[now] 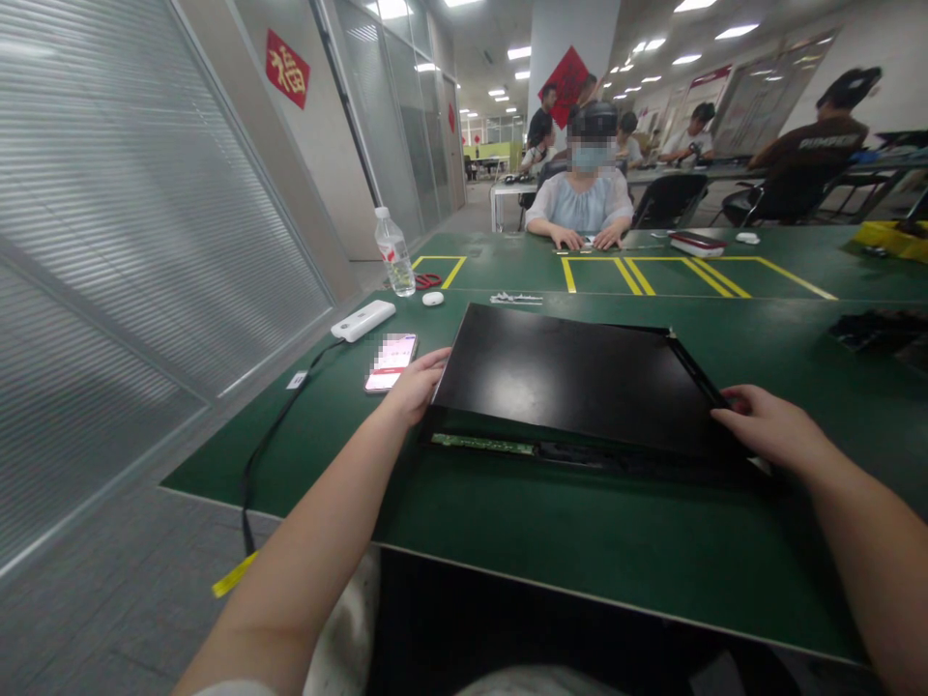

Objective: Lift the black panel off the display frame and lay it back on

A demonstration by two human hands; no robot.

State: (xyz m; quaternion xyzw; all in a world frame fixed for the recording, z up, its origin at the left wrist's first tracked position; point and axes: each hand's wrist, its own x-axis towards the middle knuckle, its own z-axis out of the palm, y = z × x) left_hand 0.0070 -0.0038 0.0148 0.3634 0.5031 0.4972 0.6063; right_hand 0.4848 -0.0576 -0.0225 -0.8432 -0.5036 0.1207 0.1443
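A dark, glossy display panel [572,372] is tilted over a thin black frame [700,372], its left side raised. Along the near edge, beneath the panel, shows a narrow green circuit board [482,445]. My left hand [420,387] grips the panel's left edge, with some fingertips hidden behind it. At the right side, my right hand [772,425] is closed with thumb and fingers around the edge, where panel and frame meet; whether it grips both I cannot tell. Just left of my left hand lies a phone [391,363] with a lit screen.
On the green table [304,449] are a water bottle [395,253], a white power bank [363,320] with a black strap, a small white case [433,299] and red-handled scissors [428,280]. Across the table sits a person [580,198]. Dark material [881,333] lies at the right.
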